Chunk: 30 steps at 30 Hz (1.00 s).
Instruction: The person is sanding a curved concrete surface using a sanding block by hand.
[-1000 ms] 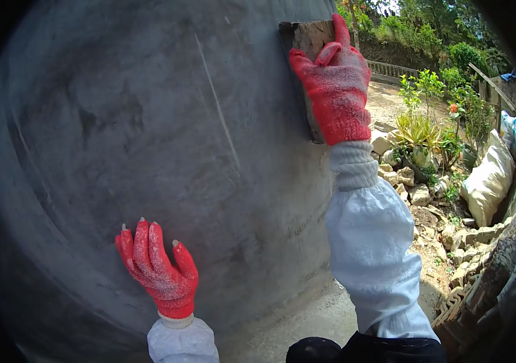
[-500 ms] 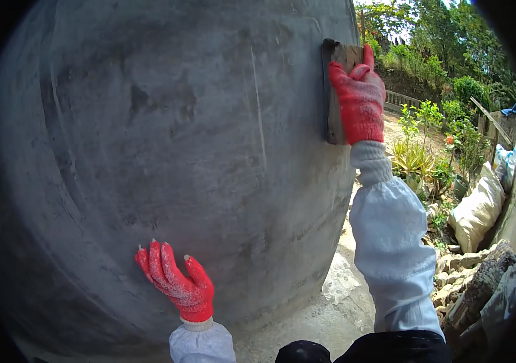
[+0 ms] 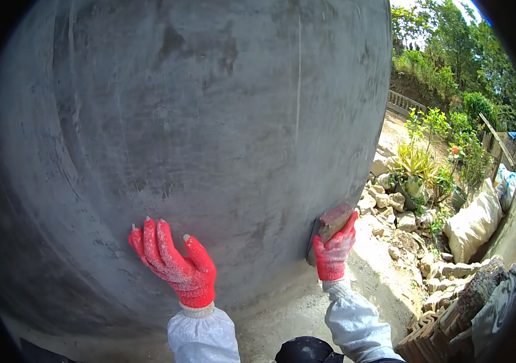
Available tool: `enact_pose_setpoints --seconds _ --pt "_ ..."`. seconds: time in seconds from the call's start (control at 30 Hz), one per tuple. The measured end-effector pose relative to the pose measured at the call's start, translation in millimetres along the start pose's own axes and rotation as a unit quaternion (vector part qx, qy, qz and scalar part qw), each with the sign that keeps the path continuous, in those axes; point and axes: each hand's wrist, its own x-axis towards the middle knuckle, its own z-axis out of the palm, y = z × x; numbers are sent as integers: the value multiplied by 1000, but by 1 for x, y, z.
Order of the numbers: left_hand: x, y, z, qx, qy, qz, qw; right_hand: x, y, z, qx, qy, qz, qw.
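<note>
A large rounded grey cement wall [image 3: 209,133] fills most of the view, its surface marked with darker damp patches and a pale vertical streak. Low on its right side, my right hand [image 3: 333,248] in a red glove grips a plastering float [image 3: 335,219], a worn wooden block with a dark flat face toward the wall. The hand partly hides the float. My left hand [image 3: 179,263], in a matching red glove with bare fingertips, is open, fingers spread, at the lower middle of the wall. Whether its palm touches the surface I cannot tell.
Rubble stones [image 3: 394,206] lie right of the wall's base, with potted plants [image 3: 415,175] behind them. Farther right are a stuffed white sack [image 3: 474,224] and stacked roof tiles [image 3: 445,320]. A concrete ledge [image 3: 294,308] runs along the wall's foot.
My right hand has brought the float down along the wall's right side, from high up to near the base. The view has tilted slightly; my left hand stays open in nearly the same place.
</note>
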Motion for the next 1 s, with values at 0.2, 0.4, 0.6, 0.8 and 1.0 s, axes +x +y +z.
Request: enact_pose_setpoints --seconds 0.2,0.4,0.6,0.8,1.0 --pt "-3 -1 4 9 3 0 1000 235 -143 -40 160 131 -152 966" --pt "-4 -11 -2 -2 26 31 999 72 -62 5 29 73 -53 995" --pt "-5 0 6 10 -1 48 999 -212 70 32 -20 -131 166 977" --pt "-5 -7 9 40 10 49 998 -16 -22 10 22 -9 26 999" --pt "-4 -6 14 65 20 51 996 -63 12 34 40 25 60 997"
